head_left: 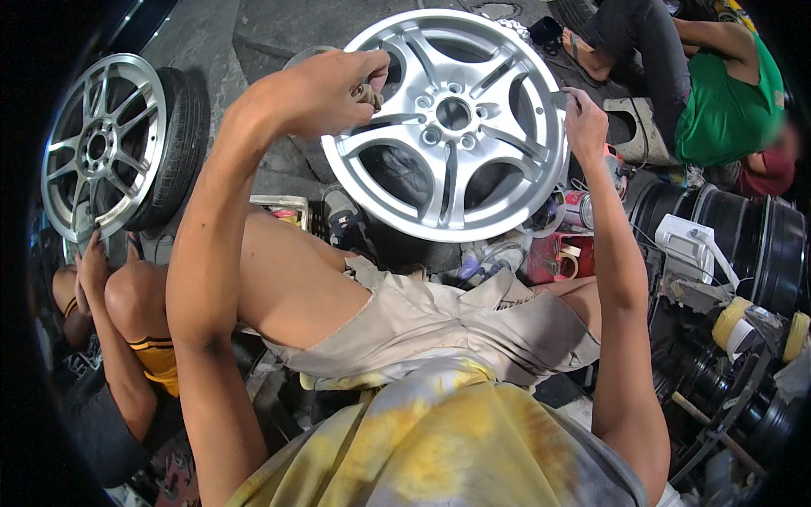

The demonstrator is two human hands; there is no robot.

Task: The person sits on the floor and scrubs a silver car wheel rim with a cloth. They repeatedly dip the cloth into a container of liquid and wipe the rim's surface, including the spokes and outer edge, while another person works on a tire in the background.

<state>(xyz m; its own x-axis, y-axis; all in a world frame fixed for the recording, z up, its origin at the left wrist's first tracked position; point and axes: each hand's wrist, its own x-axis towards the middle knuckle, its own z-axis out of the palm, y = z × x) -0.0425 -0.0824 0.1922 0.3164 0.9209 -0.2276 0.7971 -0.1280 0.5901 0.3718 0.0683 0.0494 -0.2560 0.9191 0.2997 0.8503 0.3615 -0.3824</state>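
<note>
The broad silver five-spoke alloy wheel [451, 138] sits at the far middle, face up, between the person's hands. The left hand [342, 84] is curled around a small crumpled brown piece [367, 95] over the wheel's left side; the right hand [585, 122] pinches a thin dark grey scrap [557, 99] at the right rim. What either piece is made of is too small to tell.

Judging by its even silver face, the work looks well along; what remains may be at the lip. No tyre is fitted, and the centre and bolt holes are uncovered.

The near lip overhangs the floor by a grey-and-black shoe [342, 221]. To the right, a round metal can [578, 209] and a red container [559, 258] crowd the edge. To the left, dark floor [221, 93] gives more room before the upright black tyre [187, 114].
</note>
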